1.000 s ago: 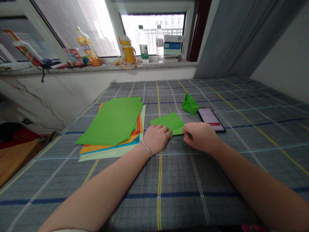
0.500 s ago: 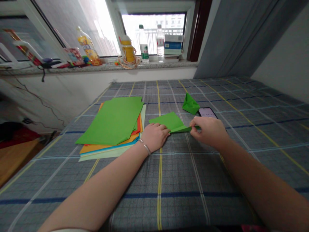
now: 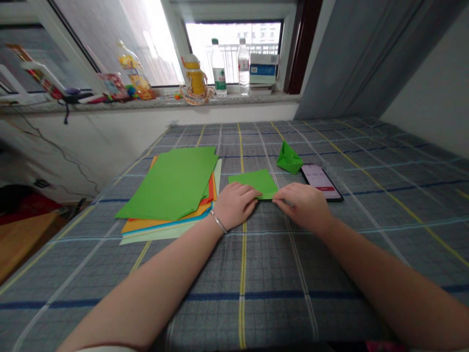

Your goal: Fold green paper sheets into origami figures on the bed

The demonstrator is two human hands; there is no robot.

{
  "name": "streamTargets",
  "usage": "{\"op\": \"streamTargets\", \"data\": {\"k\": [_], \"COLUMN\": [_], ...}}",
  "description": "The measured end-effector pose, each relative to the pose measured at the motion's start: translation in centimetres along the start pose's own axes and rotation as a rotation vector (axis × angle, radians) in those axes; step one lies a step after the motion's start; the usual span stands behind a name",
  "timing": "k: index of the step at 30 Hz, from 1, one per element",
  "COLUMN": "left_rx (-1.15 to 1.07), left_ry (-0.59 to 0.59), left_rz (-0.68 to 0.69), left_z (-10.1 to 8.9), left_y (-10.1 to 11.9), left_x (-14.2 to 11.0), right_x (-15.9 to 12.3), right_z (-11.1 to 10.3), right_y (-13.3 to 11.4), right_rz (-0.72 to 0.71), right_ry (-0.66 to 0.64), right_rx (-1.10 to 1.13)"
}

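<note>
A small folded sheet of green paper (image 3: 254,179) lies on the checked cloth in front of me, its near edge between both hands. My left hand (image 3: 237,203) rests on its near left part, with the fingers closed together over the edge and the thumb tucked low. At the near right corner, the fingertips of my right hand (image 3: 302,203) are pinched on the paper. Just beyond it stands a folded green paper shape (image 3: 289,159) with pointed, triangular sides. A phone (image 3: 321,182) with a lit screen lies beside my right hand, close to the paper shape.
To the left lies a stack of coloured paper, with green sheets (image 3: 172,181) on top and orange, blue and pale green below. The plaid cloth (image 3: 205,293) covers the surface. Bottles, a yellow flask (image 3: 197,80) and boxes (image 3: 263,68) line the windowsill.
My right hand has moved left, towards my left hand. The paper's right flap, which stuck out to the right, is now folded in, and more of the phone shows.
</note>
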State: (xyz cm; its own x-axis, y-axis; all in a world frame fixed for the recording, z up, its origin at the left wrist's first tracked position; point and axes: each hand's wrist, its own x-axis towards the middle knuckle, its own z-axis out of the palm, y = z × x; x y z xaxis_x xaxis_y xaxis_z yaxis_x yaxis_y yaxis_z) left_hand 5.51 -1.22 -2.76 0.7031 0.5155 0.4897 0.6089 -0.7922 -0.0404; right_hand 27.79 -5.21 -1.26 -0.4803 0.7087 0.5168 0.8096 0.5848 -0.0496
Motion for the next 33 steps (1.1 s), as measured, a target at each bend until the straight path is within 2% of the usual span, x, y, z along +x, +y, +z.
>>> {"op": "streamTargets", "data": {"k": [4, 7, 18, 24, 33], "left_rx": [-0.111, -0.166, -0.141, -0.127, -0.147], "left_ry": [0.098, 0.128, 0.06, 0.026, 0.012], "left_rz": [-0.026, -0.06, -0.114, -0.139, -0.204], "left_z": [-0.3, -0.5, -0.4, -0.5, -0.6], "left_y": [1.4, 2.0, 1.8, 1.1, -0.1], "left_x": [0.3, 0.4, 0.8, 0.7, 0.6], "right_x": [0.2, 0.3, 0.2, 0.0, 0.2], "right_z": [0.3, 0.4, 0.5, 0.6, -0.4], "right_y": [-1.4, -2.2, -1.5, -0.4, 0.0], "right_rz": [0.015, 0.052, 0.037, 0.044, 0.14], "right_ry": [-0.025, -0.012, 0.004, 0.064, 0.152], "right_rx": [0.068, 0.116, 0.148, 0.217, 0.294]}}
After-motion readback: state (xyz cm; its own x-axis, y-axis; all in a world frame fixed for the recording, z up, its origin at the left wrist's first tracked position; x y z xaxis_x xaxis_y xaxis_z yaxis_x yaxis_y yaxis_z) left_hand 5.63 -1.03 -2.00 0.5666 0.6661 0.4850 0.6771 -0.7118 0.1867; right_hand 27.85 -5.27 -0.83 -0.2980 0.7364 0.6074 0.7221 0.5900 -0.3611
